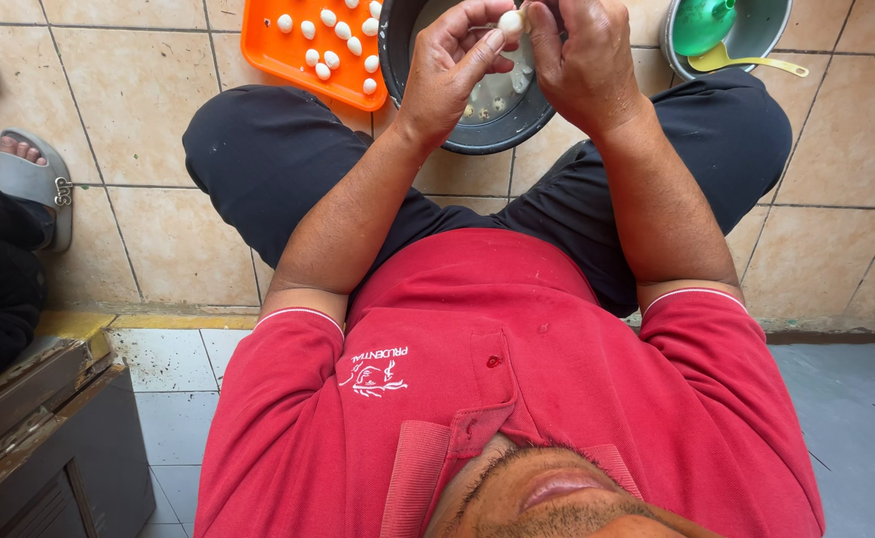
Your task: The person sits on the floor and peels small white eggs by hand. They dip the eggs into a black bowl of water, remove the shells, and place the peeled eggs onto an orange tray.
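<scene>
My left hand [452, 70] and my right hand [582, 65] meet over a black basin [477, 139] that stands on the tiled floor between my knees. Both hands pinch one small white egg [509, 20] with the fingertips. Inside the basin lie more small eggs in water, partly hidden by my hands. To the left of the basin sits an orange tray [268, 50] with several small white eggs on it. I sit with my legs in black trousers spread around the basin.
A grey bucket [771, 30] at the top right holds a green object [704, 22] and a yellow ladle [756, 65]. Another person's foot in a grey sandal [34, 174] rests at the left. A worn dark box [49, 438] stands at the bottom left.
</scene>
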A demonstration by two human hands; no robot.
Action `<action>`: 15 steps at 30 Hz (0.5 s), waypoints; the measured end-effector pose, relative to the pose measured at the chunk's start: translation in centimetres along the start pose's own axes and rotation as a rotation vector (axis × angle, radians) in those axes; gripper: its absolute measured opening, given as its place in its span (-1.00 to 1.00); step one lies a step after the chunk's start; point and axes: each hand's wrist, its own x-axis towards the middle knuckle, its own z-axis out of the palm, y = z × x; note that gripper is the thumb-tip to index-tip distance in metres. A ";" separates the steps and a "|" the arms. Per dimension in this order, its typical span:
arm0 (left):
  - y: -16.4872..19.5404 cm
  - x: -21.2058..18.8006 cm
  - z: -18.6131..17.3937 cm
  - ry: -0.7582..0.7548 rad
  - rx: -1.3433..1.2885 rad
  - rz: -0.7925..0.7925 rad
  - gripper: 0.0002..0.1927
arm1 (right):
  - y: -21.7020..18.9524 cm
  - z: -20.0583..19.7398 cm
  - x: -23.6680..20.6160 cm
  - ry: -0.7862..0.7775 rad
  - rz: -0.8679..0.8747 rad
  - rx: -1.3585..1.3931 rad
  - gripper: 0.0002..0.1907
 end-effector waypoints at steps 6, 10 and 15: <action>-0.7 0.2 -0.4 0.001 0.170 0.024 -0.73 | 0.1 0.2 -0.1 -0.058 -0.012 0.121 -0.98; -1.2 0.2 -0.7 0.033 -0.168 -0.148 -0.77 | 0.5 0.7 -0.6 -0.092 0.134 0.254 -0.90; -0.8 0.2 -1.5 -0.041 -0.488 -0.221 -0.75 | 1.4 0.8 -0.7 -0.008 0.193 0.293 -0.87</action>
